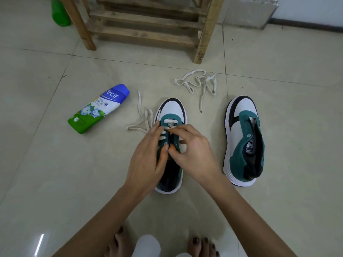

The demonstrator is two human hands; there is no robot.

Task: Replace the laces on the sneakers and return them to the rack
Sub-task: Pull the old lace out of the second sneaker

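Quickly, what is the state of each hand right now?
Left hand: grips the green and white sneaker by its side.
Right hand: pinches the white flat shoelace at the eyelets.

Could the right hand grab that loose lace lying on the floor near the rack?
Probably yes. Only bare floor lies between the right hand and the loose lace, but that hand is busy at the sneaker and must let go first.
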